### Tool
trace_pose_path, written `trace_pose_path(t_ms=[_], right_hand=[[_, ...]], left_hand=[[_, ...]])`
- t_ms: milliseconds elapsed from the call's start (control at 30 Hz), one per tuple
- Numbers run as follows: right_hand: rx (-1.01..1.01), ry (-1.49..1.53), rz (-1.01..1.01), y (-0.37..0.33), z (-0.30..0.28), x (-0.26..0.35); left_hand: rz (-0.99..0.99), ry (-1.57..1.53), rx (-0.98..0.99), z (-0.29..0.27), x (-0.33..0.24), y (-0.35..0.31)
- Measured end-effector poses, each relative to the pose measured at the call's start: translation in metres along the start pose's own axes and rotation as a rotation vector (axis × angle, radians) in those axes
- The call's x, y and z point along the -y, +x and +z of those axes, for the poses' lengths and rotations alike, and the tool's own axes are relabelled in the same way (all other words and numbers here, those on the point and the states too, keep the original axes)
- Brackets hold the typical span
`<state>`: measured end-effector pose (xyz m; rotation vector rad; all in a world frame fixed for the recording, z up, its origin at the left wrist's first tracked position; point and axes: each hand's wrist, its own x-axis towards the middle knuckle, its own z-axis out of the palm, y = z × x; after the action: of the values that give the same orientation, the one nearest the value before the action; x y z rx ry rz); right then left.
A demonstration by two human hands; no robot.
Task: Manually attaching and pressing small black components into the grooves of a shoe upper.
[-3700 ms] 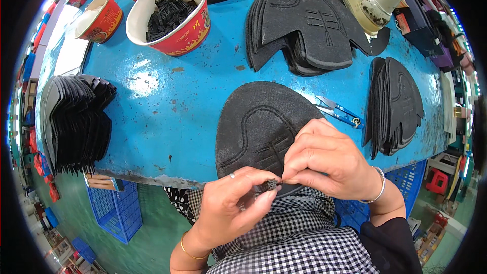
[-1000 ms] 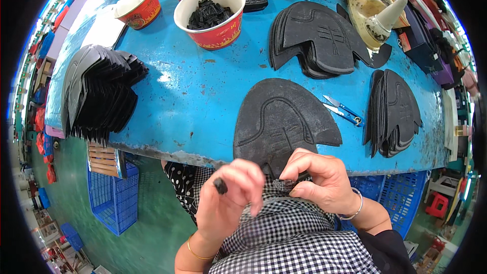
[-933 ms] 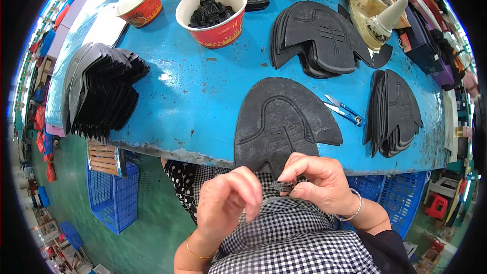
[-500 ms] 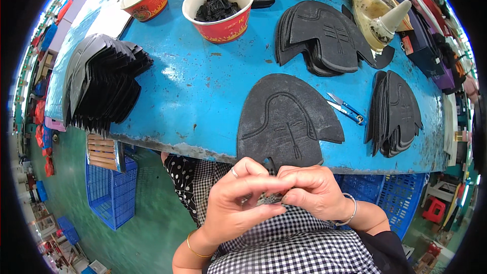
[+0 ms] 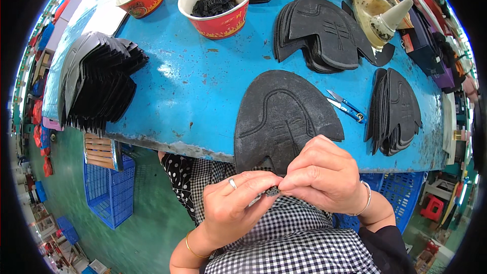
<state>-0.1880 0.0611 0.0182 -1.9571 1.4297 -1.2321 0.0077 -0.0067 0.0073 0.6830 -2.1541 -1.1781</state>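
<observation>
A small dark textured piece shows between the thumb and fingers of my left hand, which is closed on it. Most of the piece is covered by the fingers, so its kind is unclear. My right hand pinches at the piece's right end, its fingertips touching those of the left. Just beyond both hands, a black molded panel with a raised curved line lies flat at the table's front edge. My right hand partly covers its lower right. Small blue-handled snips lie to the right of the panel.
On the blue table stand a stack of thin black sheets, stacked black panels, another panel stack and a red paper bowl of black pieces. A glue-stained container stands far right. Blue crates sit below.
My right hand has risen and turned, its knuckles now higher over the panel. My left hand's fingers have closed together, and the small dark piece shows more plainly between them.
</observation>
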Motion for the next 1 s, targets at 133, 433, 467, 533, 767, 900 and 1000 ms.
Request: trace_pose_path(t_ms=[133, 433, 467, 533, 767, 900, 1000], right_hand=[[0.045, 0.014, 0.012, 0.0, -0.003, -0.004], [0.166, 0.215, 0.207, -0.003, -0.019, -0.019], [0.166, 0.217, 0.21, -0.003, -0.02, -0.023], [0.095, 0.082, 0.21, -0.004, -0.022, -0.034], [-0.018, -0.225, 0.203, -0.002, -0.011, -0.052], [0.027, -0.226, 0.234, -0.001, -0.006, -0.051], [0.027, -0.252, 0.247, -0.002, -0.005, -0.053]], left_hand=[[-0.013, -0.022, 0.029, 0.002, 0.006, 0.0], [-0.22, -0.242, 0.028, 0.0, 0.014, 0.002], [-0.232, -0.237, 0.01, -0.001, 0.015, 0.003], [-0.215, -0.21, -0.026, -0.002, 0.022, 0.004], [-0.084, 0.036, 0.001, -0.004, 0.035, 0.015], [0.033, 0.183, 0.051, 0.0, 0.037, 0.014], [0.14, 0.231, 0.034, 0.008, 0.043, 0.015]])
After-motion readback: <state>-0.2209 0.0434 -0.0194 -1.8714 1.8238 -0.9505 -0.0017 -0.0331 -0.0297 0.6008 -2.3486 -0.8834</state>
